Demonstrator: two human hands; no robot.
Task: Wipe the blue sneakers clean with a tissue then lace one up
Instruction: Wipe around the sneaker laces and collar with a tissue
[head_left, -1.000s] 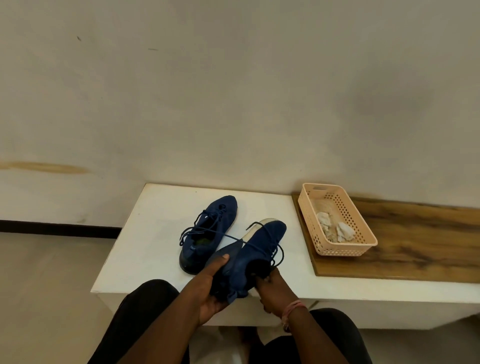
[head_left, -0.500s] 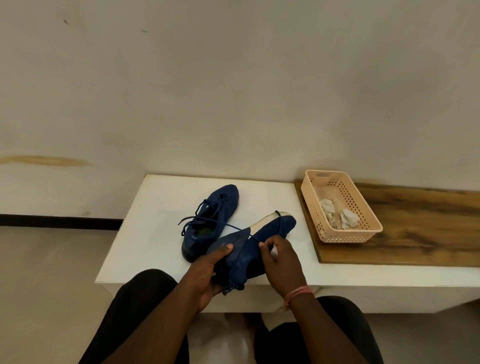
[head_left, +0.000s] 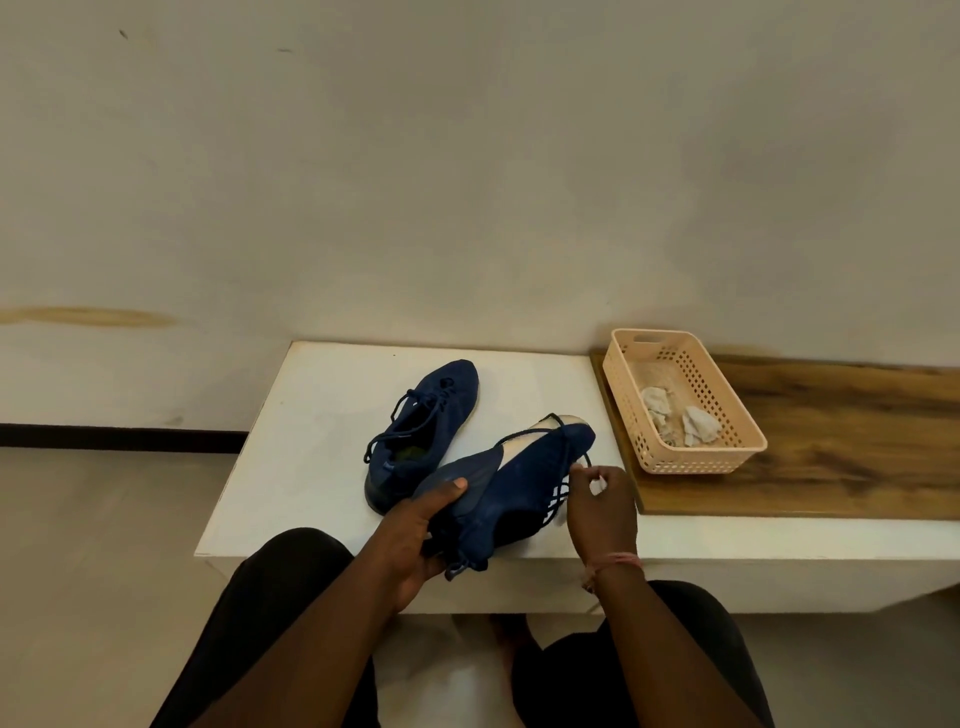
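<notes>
Left hand (head_left: 415, 540) grips heel end of near sneaker (head_left: 519, 488), thumb on top of upper, fingers curled underneath. Sneaker tilted on its side at front edge of white tabletop (head_left: 311, 415), pale sole facing away toward wall, toe pointing to basket side. Right hand (head_left: 602, 506) is closed, pinching the dark lace (head_left: 563, 491) beside the sneaker's eyelet area; a small white bit shows between its fingers, nature can't be told. Second sneaker (head_left: 423, 421) rests sole-down on tabletop just behind and left of first, laces loose, touching or nearly so; exact contact unclear. Peach basket (head_left: 727, 415) sits on wooden board (head_left: 857, 441) at right, w/ two crumpled tissues (head_left: 698, 426) inside. Pink band (head_left: 615, 561) on right wrist.
</notes>
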